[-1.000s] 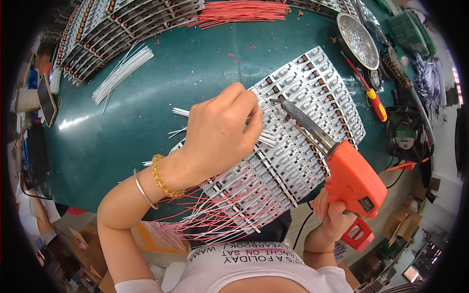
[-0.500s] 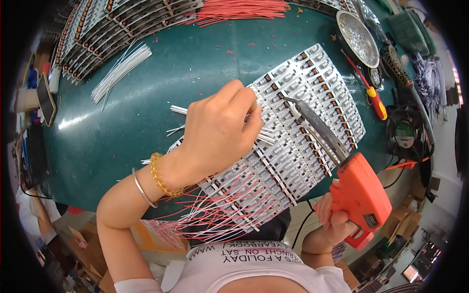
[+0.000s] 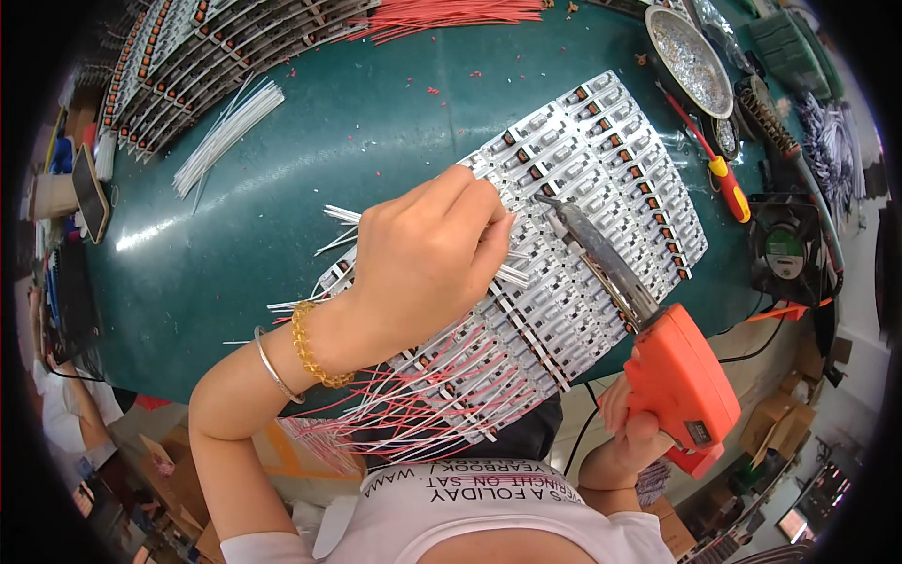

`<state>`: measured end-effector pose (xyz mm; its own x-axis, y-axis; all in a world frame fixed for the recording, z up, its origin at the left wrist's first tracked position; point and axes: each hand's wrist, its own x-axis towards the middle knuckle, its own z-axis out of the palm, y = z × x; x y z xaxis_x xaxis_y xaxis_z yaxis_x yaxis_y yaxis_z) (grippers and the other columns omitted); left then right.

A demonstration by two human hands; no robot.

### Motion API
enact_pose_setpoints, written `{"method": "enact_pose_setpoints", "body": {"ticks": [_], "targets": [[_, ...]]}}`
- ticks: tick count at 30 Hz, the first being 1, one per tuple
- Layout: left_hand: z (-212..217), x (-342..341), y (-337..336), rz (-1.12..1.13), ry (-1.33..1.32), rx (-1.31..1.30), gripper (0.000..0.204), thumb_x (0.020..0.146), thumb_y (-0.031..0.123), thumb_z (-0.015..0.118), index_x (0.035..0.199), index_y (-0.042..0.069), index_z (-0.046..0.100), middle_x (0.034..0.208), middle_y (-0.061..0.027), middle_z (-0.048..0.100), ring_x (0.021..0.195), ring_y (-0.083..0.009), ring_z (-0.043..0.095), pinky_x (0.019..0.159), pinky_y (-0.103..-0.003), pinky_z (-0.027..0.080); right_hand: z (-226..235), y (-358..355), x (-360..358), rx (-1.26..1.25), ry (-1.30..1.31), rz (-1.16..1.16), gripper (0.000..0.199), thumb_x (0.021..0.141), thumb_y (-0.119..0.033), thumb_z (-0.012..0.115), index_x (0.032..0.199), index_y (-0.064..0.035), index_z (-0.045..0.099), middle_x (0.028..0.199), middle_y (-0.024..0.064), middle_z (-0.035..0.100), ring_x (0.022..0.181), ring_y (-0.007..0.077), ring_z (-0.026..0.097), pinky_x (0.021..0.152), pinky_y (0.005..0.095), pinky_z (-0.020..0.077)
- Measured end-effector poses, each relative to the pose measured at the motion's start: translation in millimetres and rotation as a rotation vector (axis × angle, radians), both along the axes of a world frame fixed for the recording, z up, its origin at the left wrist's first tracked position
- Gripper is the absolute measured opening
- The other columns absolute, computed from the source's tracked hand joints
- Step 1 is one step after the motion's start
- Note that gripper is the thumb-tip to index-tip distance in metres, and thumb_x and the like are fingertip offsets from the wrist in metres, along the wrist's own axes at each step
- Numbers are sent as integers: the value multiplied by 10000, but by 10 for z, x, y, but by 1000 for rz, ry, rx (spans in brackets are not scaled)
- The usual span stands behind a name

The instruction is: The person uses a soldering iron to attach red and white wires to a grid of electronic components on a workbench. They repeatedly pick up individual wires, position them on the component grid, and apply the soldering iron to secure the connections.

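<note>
My soldering gun (image 3: pixel 678 385) at lower right is bright orange with a grey metal barrel. The circuit-board panel (image 3: pixel 601 188) at centre is white, dotted black and orange, on a dark green table (image 3: pixel 376 122). Red wires (image 3: pixel 442 14) lie along the top; white wires (image 3: pixel 225 132) upper left.

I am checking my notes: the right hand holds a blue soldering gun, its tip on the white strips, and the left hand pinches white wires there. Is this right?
Not quite. In the head view the soldering gun in the right hand is orange, not blue. The rest holds: its tip rests on the white strips, and the left hand pinches white wires there.
</note>
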<state>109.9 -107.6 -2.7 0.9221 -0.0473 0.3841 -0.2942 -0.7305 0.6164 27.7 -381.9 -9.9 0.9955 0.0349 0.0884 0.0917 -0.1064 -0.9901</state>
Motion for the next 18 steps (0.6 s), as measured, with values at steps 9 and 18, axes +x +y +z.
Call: {"method": "enact_pose_setpoints", "body": {"ticks": [9, 18], "targets": [[-34, 5, -29, -6, -29, 52, 135, 770, -8, 706, 745, 19, 576, 701, -76, 587, 576, -220, 602, 516, -319, 465, 56, 14, 12, -62, 68, 25, 752, 851, -528, 686, 1183, 120, 496, 507, -7, 450, 383, 89, 420, 398, 235, 373], [-32, -8, -32, 10, -52, 81, 144, 771, -3, 705, 741, 26, 567, 693, -80, 582, 578, -237, 592, 517, -341, 456, 43, 14, -8, -23, 21, -13, 815, 837, -545, 696, 1236, 132, 479, 507, -16, 456, 377, 86, 416, 389, 227, 355]]}}
